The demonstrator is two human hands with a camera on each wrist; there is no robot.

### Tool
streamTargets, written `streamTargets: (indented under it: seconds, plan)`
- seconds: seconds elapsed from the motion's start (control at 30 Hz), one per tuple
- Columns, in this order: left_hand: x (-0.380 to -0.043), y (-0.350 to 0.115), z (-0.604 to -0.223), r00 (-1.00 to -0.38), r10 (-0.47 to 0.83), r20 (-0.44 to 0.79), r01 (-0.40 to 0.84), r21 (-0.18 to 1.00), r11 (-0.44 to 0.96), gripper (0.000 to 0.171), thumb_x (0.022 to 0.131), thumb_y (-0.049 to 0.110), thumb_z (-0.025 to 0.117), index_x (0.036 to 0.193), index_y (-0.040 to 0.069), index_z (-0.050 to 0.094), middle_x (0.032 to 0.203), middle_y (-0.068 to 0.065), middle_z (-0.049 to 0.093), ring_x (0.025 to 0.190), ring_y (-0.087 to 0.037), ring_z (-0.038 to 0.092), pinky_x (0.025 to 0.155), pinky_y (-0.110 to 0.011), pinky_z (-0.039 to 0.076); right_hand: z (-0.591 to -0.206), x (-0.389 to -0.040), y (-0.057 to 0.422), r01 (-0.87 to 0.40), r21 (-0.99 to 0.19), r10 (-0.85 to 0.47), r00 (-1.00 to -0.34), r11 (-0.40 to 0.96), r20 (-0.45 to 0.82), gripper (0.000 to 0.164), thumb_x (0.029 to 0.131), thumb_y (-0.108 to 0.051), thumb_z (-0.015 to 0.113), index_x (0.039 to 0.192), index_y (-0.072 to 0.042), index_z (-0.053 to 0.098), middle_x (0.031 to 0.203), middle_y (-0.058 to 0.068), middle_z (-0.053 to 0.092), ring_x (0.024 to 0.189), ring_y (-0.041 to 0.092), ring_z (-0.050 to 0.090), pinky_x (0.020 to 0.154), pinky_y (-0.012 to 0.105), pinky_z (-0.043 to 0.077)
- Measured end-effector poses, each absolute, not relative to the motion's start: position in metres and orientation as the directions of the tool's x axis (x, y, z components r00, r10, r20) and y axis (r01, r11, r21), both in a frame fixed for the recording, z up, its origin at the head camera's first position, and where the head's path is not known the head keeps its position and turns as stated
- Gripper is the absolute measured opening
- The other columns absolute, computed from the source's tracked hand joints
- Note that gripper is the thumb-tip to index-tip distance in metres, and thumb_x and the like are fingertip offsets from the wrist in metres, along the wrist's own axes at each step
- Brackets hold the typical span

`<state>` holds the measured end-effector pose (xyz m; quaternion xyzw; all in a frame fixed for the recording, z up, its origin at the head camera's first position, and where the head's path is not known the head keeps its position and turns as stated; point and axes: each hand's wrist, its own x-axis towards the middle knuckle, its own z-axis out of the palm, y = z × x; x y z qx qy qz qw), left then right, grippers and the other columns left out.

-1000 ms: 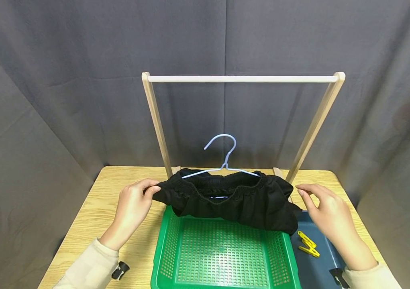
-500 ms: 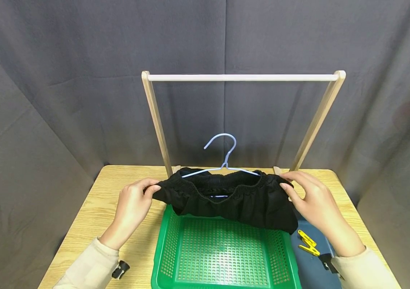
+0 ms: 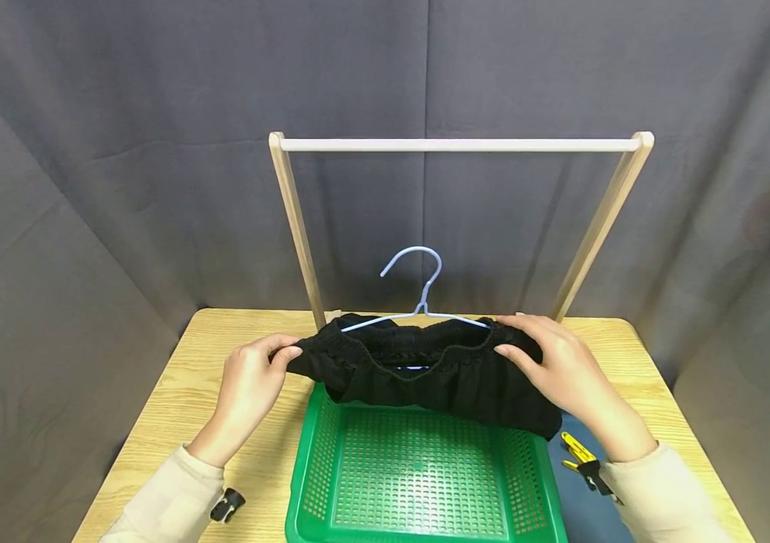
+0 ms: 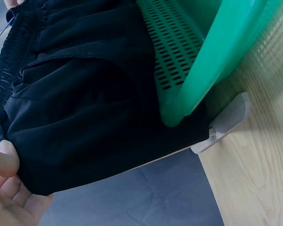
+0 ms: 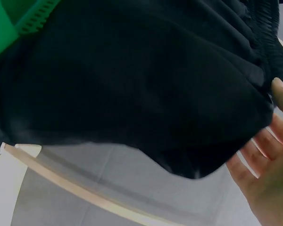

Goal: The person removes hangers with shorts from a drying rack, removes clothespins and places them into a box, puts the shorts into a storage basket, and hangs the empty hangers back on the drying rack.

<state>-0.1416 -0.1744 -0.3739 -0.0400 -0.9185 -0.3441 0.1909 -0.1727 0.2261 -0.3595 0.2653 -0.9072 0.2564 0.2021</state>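
Black elastic-waist bottoms [image 3: 459, 385], legs not visible, lie bunched over the far part of a green basket [image 3: 418, 483]. A light-blue hanger [image 3: 423, 302] sits inside the gathered waistband, its hook standing up above it. My left hand [image 3: 249, 385] pinches the left corner of the waistband between thumb and fingers and draws it outward. At the right end, my right hand [image 3: 564, 369] has its thumb on the near side of the waistband and its fingers behind. In the right wrist view the thumb touches the waistband [image 5: 269, 42]; the other fingers lie fairly straight behind the cloth.
Behind the basket stands a rack with a white bar [image 3: 459, 145] and wooden posts [image 3: 299, 234]. To the right, a blue tray [image 3: 584, 505] holds yellow clothespins [image 3: 578, 447], partly hidden by my right wrist strap. The wooden table [image 3: 201, 362] ends before a grey curtain.
My right hand, apart from the cloth a second ago, came to the garment's right end and then slid left to the waistband near the hanger's end. The left hand stayed put.
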Motion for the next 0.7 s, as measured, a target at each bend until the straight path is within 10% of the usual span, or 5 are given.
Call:
streamTargets:
  seconds: [0.33,0.7]
  plan:
    - [-0.143,-0.175,-0.373,-0.93,-0.03,0.367,0.228,0.636,0.737,0.012,0.09,0.01,0.073,0.1,0.005,0.076,0.097,-0.009,0.074,0.089,-0.027,0.07,0.076,-0.044,0.053,-0.369,-0.178,0.215,-0.542,-0.525,-0.229,-0.806,0.657,0.546,0.023,0.083,-0.002,0.076,0.106,0.0,0.072,0.109,0.02,0.071,0.113,0.042,0.061,0.096,0.056,0.045]
    - [-0.144,-0.174,-0.369,-0.924,0.043,0.38,0.288,0.619,0.73,0.023,0.089,0.013,0.075,0.11,0.005,0.072,0.108,-0.012,0.072,0.102,-0.031,0.067,0.088,-0.048,0.052,-0.373,-0.178,0.206,-0.55,-0.59,-0.081,-0.768,0.592,0.635,0.017,0.078,0.006,0.077,0.094,0.0,0.074,0.094,0.013,0.072,0.094,0.028,0.065,0.087,0.008,0.039]
